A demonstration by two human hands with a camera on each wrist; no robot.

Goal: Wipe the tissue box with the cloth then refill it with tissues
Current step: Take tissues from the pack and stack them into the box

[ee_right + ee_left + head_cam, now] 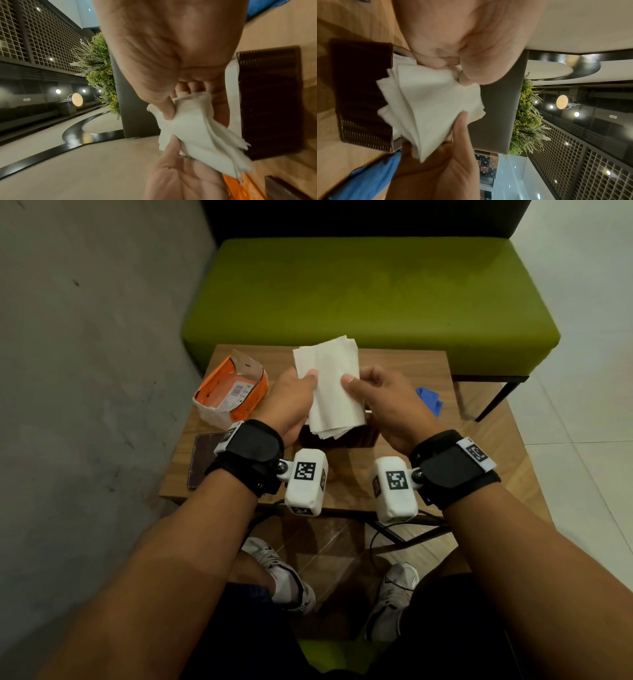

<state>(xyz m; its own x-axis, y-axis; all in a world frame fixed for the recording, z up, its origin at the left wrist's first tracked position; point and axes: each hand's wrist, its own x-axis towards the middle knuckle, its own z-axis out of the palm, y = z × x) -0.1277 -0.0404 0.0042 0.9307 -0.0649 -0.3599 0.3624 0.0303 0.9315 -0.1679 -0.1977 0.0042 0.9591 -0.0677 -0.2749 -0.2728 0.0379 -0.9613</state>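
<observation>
Table (pixel 486 446), small wooden top, carries everything; green bench (pixel 370 302) just beyond its far edge, grey wall close on the left, so free room is mostly above and to the right. Tissue box (pixel 363 436), dark ribbed, sits mid-table w/ its top open, directly under the hands. Orange pack (pixel 233 392) lies torn open at far left. Blue cloth (pixel 430 400) is laid aside at right, so wiping looks done; refill underway, nothing seated yet. Tissues (pixel 334 392) held as a fanned stack over the box, left hand (pixel 291 402) & right hand (pixel 387 402) each pinching a side, thumbs on top
</observation>
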